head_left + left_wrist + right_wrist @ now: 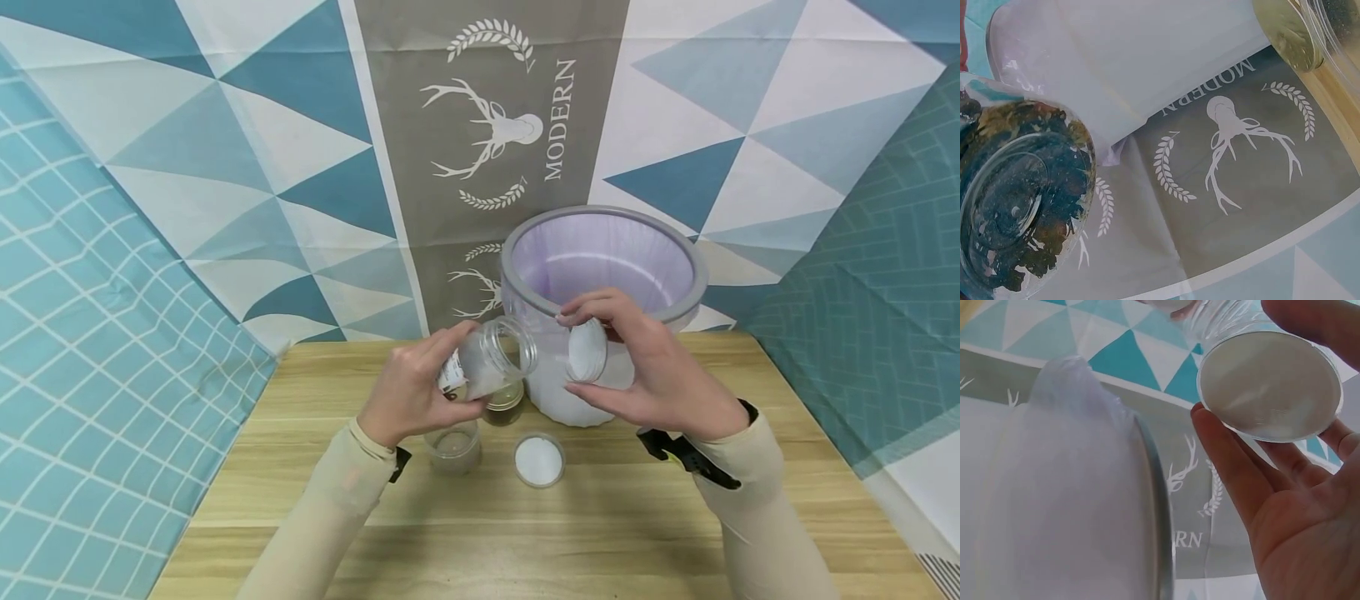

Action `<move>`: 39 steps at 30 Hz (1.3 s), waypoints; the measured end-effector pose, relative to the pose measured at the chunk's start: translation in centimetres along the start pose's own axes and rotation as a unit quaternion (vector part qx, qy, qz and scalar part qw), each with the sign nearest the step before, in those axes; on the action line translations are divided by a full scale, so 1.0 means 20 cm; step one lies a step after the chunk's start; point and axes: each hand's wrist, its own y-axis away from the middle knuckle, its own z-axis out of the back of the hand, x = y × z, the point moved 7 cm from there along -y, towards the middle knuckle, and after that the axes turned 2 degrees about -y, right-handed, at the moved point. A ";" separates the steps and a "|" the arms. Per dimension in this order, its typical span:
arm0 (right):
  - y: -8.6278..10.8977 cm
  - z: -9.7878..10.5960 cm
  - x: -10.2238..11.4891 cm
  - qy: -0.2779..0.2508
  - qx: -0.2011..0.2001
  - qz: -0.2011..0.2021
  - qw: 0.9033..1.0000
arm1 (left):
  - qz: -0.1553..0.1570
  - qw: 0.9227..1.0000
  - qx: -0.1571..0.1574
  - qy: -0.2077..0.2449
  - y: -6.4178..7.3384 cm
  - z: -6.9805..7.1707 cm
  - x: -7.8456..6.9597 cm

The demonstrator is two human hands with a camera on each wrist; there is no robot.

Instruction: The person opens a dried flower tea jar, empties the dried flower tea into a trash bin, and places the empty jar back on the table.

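Note:
My left hand [420,379] grips a clear jar [483,358] with a partial white label, tilted so its uncovered mouth points right. In the left wrist view, dark and brownish patches show through the jar's base [1022,206]. By its edges, my right hand [652,362] holds a round lid [587,350] upright, just right of the jar's mouth and apart from it. Its flat silvery face [1269,387] fills the space between thumb and fingers in the right wrist view. Both hands are raised above the table, in front of a lined bin [693,279].
On the wooden table [480,542] below stand a clear jar [453,450] and a jar with a gold-coloured lid [504,404], partly hidden by the left hand. A round white lid [538,461] lies beside them. Patterned cloth [300,167] hangs behind.

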 end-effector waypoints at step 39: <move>0.36 -0.18 -0.17 0.027 0.050 -0.037 0.998 | 0.006 1.000 -0.007 0.021 -0.01 0.01 0.01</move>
